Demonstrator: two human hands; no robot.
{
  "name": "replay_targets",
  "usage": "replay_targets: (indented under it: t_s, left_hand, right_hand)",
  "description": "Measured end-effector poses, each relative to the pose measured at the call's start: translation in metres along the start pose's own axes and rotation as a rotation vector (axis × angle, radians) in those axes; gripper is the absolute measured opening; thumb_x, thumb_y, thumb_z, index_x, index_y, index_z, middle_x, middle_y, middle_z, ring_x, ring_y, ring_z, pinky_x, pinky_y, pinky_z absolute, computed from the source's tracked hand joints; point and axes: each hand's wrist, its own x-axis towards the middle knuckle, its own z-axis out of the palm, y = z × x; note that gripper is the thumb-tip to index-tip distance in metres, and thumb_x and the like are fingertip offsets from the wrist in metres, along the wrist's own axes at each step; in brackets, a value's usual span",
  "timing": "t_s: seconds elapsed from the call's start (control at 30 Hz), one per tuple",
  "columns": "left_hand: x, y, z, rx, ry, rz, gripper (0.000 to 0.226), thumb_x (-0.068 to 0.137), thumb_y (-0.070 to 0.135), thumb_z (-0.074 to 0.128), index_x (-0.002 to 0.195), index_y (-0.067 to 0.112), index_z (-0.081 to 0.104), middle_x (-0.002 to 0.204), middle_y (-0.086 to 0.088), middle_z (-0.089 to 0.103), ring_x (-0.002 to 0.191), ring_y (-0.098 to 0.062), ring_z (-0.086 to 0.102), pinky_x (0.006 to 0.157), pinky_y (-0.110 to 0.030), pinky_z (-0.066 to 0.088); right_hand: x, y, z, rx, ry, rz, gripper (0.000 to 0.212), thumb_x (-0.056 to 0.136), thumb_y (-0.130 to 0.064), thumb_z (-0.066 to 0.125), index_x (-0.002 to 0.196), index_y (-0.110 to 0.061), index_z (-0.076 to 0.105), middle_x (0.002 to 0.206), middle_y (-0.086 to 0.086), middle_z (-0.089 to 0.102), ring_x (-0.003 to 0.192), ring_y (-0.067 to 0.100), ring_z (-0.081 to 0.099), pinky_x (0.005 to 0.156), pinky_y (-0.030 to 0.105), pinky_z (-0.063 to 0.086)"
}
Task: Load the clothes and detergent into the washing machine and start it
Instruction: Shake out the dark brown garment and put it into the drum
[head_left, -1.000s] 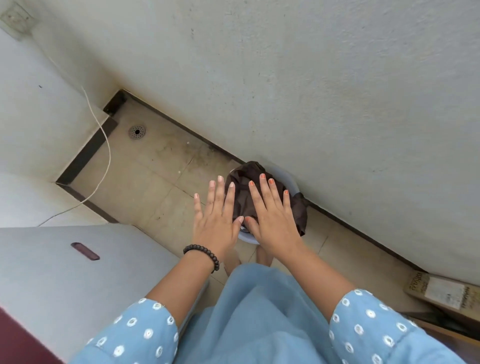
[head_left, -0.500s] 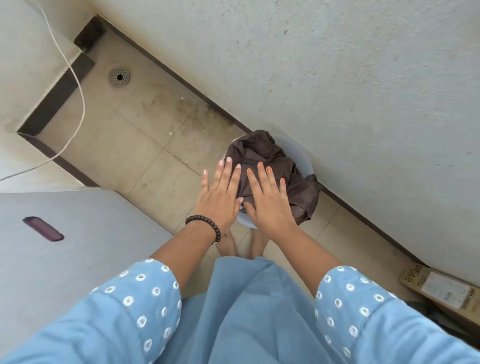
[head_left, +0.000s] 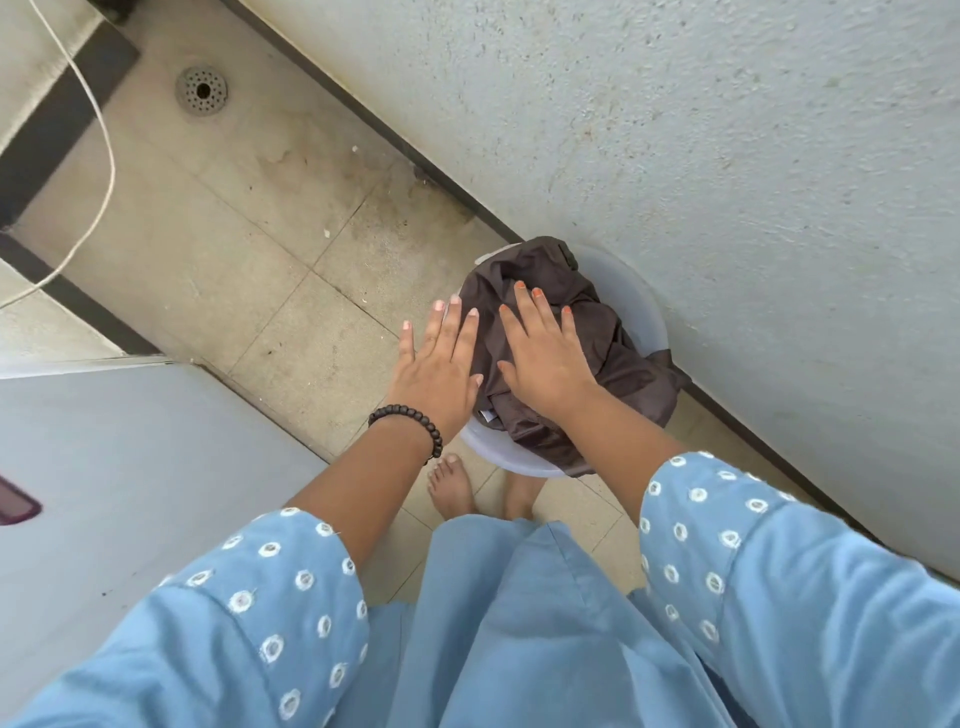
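— Head view: where were the clothes?
— The brown clothes (head_left: 582, 358) lay heaped in the white tub (head_left: 644, 317), against the wall.
— And the hands?
— Over the tub, both spread flat, holding nothing: right hand (head_left: 545, 353) above the clothes, left hand (head_left: 441, 371) above its near rim.

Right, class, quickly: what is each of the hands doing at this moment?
Left hand: open, fingers straight, holding nothing.
Right hand: open, fingers straight, over the brown clothes in the tub; contact cannot be told.
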Motion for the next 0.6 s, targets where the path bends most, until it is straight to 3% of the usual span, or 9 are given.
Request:
replay_targets:
  t_s: [0.13, 0.3, 0.43, 0.53, 0.6]
  left_hand:
    - [0.015, -0.007, 0.009, -0.004, -0.016, -0.006, 0.07, 0.104, 0.034, 0.035, 0.156, 0.012, -0.007, 0.164, -0.008, -0.016, 0.152, -0.023, -0.015, 0.121, -0.049, -0.003]
    - [0.028, -0.015, 0.019, -0.001, -0.055, -0.003, 0.071, 0.104, 0.035, 0.035, 0.156, 0.012, -0.009, 0.164, -0.008, -0.018, 0.151, -0.024, -0.016, 0.122, -0.05, -0.004]
    - [0.036, -0.019, 0.027, -0.002, -0.061, 0.008, 0.072, 0.104, 0.034, 0.036, 0.156, 0.012, -0.008, 0.164, -0.008, -0.017, 0.151, -0.024, -0.016, 0.123, -0.051, -0.002]
    - [0.041, -0.02, 0.031, -0.008, -0.066, 0.011, 0.073, 0.103, 0.035, 0.038, 0.156, 0.012, -0.007, 0.164, -0.008, -0.016, 0.152, -0.024, -0.015, 0.123, -0.051, -0.002]
    - [0.042, -0.02, 0.032, -0.007, -0.075, 0.01, 0.075, 0.103, 0.035, 0.039, 0.156, 0.012, -0.008, 0.164, -0.008, -0.016, 0.152, -0.024, -0.015, 0.123, -0.051, -0.002]
  right_hand:
    - [0.033, -0.001, -0.002, -0.024, -0.018, -0.028, 0.068, 0.098, -0.036, 0.051, 0.154, -0.012, 0.021, 0.164, 0.01, -0.007, 0.152, 0.028, -0.006, 0.119, 0.056, 0.005]
    - [0.067, -0.005, -0.003, -0.064, -0.011, -0.064, 0.047, 0.095, -0.028, 0.053, 0.138, -0.011, 0.047, 0.164, 0.011, -0.008, 0.151, 0.029, -0.009, 0.118, 0.059, 0.002]
    - [0.083, -0.004, 0.003, -0.125, -0.051, -0.071, 0.048, 0.095, -0.028, 0.052, 0.14, -0.012, 0.046, 0.164, 0.009, -0.007, 0.151, 0.03, -0.012, 0.117, 0.062, 0.0]
    - [0.087, -0.003, 0.009, -0.153, -0.101, -0.041, 0.052, 0.097, -0.026, 0.049, 0.145, -0.009, 0.039, 0.163, 0.007, 0.012, 0.151, 0.028, -0.008, 0.117, 0.061, 0.003]
    - [0.083, -0.004, 0.011, -0.142, -0.095, -0.031, 0.044, 0.098, -0.023, 0.05, 0.139, -0.008, 0.047, 0.154, 0.01, 0.031, 0.15, 0.027, 0.008, 0.118, 0.055, 0.014]
